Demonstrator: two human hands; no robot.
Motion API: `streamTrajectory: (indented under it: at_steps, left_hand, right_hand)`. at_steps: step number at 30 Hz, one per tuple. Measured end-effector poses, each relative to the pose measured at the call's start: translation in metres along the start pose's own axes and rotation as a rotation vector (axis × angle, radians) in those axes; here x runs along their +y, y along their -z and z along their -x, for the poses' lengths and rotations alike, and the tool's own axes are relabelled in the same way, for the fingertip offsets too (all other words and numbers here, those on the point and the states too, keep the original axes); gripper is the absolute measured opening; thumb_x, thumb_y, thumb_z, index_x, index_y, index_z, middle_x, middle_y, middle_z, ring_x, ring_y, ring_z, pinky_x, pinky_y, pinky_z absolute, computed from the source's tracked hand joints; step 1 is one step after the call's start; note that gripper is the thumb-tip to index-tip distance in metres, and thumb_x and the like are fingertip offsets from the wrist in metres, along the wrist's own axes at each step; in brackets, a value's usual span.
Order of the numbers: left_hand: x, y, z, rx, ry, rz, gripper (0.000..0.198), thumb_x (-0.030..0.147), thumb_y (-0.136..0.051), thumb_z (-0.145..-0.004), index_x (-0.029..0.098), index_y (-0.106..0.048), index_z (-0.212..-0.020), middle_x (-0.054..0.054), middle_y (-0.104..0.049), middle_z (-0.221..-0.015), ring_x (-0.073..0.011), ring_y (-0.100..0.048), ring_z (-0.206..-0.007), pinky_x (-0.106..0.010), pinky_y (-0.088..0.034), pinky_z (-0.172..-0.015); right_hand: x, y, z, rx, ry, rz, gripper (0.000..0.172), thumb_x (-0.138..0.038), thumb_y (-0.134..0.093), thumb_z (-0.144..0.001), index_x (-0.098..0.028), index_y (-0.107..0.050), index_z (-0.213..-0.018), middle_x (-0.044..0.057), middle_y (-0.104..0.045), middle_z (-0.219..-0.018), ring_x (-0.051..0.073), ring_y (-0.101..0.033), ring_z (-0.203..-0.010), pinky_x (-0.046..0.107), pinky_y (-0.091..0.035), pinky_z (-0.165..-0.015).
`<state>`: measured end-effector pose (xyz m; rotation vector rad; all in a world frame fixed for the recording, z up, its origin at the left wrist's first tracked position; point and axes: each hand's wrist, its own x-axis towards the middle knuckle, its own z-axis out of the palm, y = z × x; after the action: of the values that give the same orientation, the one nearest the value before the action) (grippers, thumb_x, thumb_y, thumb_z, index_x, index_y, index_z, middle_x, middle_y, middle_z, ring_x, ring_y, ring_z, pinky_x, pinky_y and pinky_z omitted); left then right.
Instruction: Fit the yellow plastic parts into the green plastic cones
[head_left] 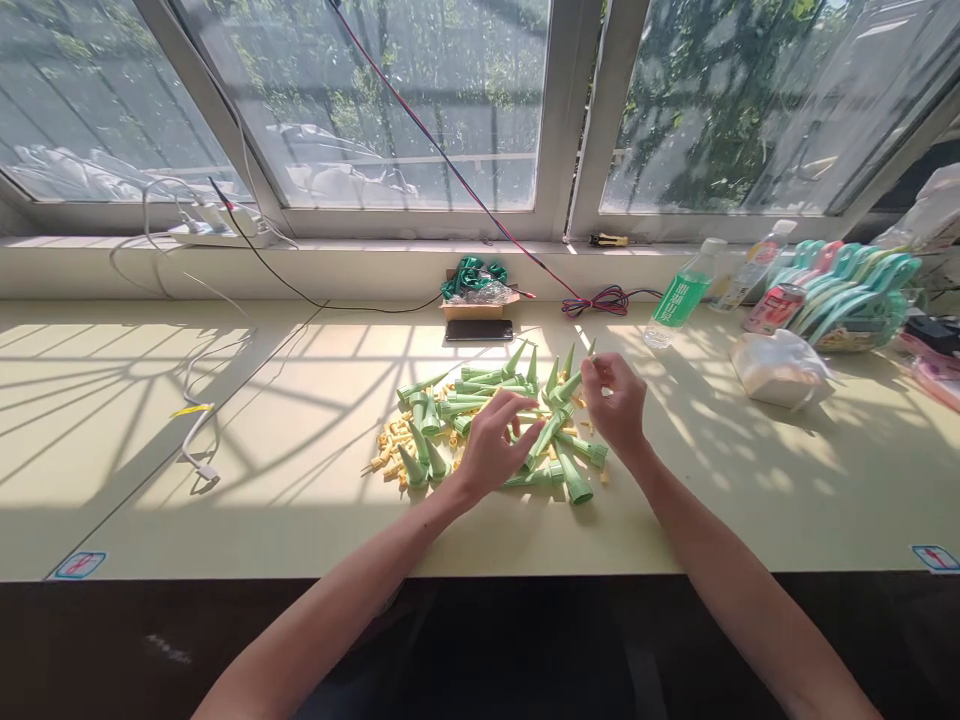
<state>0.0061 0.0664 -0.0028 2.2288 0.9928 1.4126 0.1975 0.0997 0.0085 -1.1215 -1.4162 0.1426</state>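
Note:
A loose pile of green tapered plastic cones (577, 482), hollow at the wide end, lies in front of me, with several small yellow plastic pieces (388, 447) scattered among and beside them. Some cones stand point up; others lie on their sides. My left hand (496, 440) hovers over the middle of the pile, thumb and fingers apart, and hides part of it. At the pile's right edge, my right hand (616, 398) is closed in a pinch. A slim green cone (592, 349) pokes up from its fingertips.
Behind the pile are a dark phone (478, 330) and a small carton (484, 309) with green material. To the right stand a green-labelled bottle (679, 298), a pink can (776, 307), a white packet (780, 370) and teal plastic items (855, 290). A white cable (196, 440) lies left.

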Motion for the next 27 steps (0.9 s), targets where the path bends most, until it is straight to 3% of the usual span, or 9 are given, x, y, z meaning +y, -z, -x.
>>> streamTrajectory:
  at_steps: [4,8,14,27]
  left_hand:
    - [0.003,-0.001,0.001,-0.059,-0.052,0.009,0.006,0.021,-0.061,-0.091,0.017,-0.066,-0.091,-0.003,-0.066,-0.087,-0.0072,-0.055,-0.059,-0.019,-0.047,-0.052]
    - [0.008,-0.001,0.002,-0.16,-0.113,0.01,0.013,0.02,-0.058,-0.092,0.016,-0.065,-0.081,-0.002,-0.064,-0.078,-0.0074,-0.053,-0.058,-0.02,-0.044,-0.053]
    - [0.011,-0.003,0.007,-0.31,-0.214,-0.038,0.02,0.02,-0.054,-0.093,0.016,-0.064,-0.076,-0.001,-0.059,-0.071,-0.0079,-0.049,-0.057,-0.022,-0.037,-0.053]
    - [0.011,-0.003,0.01,-0.343,-0.26,-0.115,0.025,0.023,-0.051,-0.095,0.017,-0.066,-0.076,-0.001,-0.062,-0.07,-0.0087,-0.05,-0.057,-0.023,-0.035,-0.053]
  right_hand:
    - [0.022,0.002,-0.011,-0.02,-0.024,0.069,0.023,-0.039,-0.054,-0.091,-0.021,-0.055,-0.078,-0.001,-0.062,-0.063,0.013,-0.058,-0.052,0.024,-0.046,-0.053]
    - [0.04,0.004,-0.016,-0.06,-0.016,0.175,0.022,-0.038,-0.054,-0.09,-0.02,-0.056,-0.077,-0.001,-0.061,-0.061,0.013,-0.056,-0.05,0.025,-0.044,-0.055]
    - [0.051,0.003,-0.017,-0.112,-0.031,0.238,0.024,-0.039,-0.054,-0.088,-0.02,-0.057,-0.076,0.0,-0.06,-0.058,0.014,-0.054,-0.05,0.026,-0.043,-0.058]
    - [0.059,-0.001,-0.014,-0.119,-0.082,0.183,0.03,-0.047,-0.055,-0.089,-0.018,-0.061,-0.082,0.004,-0.067,-0.07,0.015,-0.06,-0.054,0.026,-0.045,-0.057]
